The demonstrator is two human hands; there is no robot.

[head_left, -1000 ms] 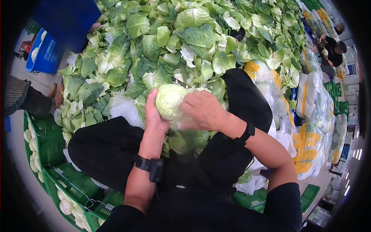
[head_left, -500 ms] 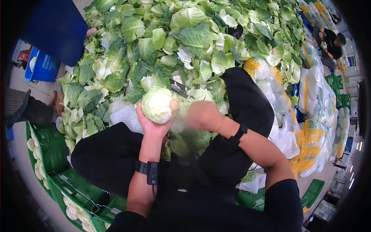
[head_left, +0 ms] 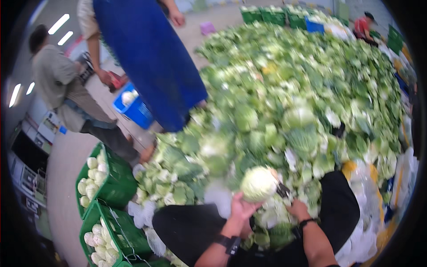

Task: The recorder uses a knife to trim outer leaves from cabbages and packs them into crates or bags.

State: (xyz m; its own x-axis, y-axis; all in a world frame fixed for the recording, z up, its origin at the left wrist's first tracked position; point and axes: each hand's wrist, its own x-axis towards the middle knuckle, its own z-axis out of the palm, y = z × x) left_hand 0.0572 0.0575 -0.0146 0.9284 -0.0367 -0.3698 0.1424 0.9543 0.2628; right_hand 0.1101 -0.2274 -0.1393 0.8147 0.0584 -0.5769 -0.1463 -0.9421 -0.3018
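In my left hand (head_left: 242, 207) rests a pale, trimmed cabbage (head_left: 259, 184), cupped from below, its tan stem end toward the right. My right hand (head_left: 297, 208) is to the right of the cabbage and a little lower, its fingers curled; what they hold, if anything, is hidden. Between the cabbage and that hand a dark, blade-like tool (head_left: 283, 190) shows against the leaves; whether my right hand touches it I cannot tell. Loose green cabbage leaves (head_left: 245, 117) form a wide heap in front of me and lie between my legs.
Green crates (head_left: 116, 180) of cabbages stand at my left. Beyond them are a person in a blue apron (head_left: 147, 58), another walking person (head_left: 66, 84) and a blue basket (head_left: 133, 109). Wrapped bags (head_left: 364, 200) lie at right. Far crates (head_left: 273, 17) and a red-shirted person (head_left: 364, 29) are behind the heap.
The view has swung up and to the left, bringing the people and far crates in. The cabbage stays in my left hand. My right hand has shifted lower beside it and blurs less.
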